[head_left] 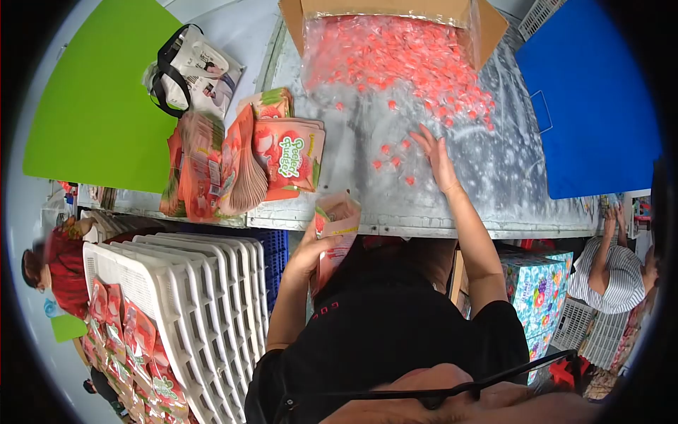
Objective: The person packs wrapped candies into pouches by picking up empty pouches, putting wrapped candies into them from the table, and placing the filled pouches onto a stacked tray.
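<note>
At the table's near edge, my left hand [308,252] is closed around a pink candy pouch [337,219] whose mouth gapes upward. My right hand [439,161] reaches over the metal tabletop with its fingers apart, and I see nothing held in it. Just left of that hand lie several loose red wrapped candies [393,162]. Farther back, a big heap of the same candies [409,60] spills from a plastic-lined cardboard box [491,32]. Stacks of flat printed pouches [289,155] rest on the table to the left, some standing fanned out [244,169].
A white tote bag [201,71] with black handles sits behind the pouches. Green [92,99] and blue [590,106] panels flank the table. Stacked white crates [176,311] stand at lower left, patterned boxes [533,290] at lower right. Other people [611,275] work on both sides.
</note>
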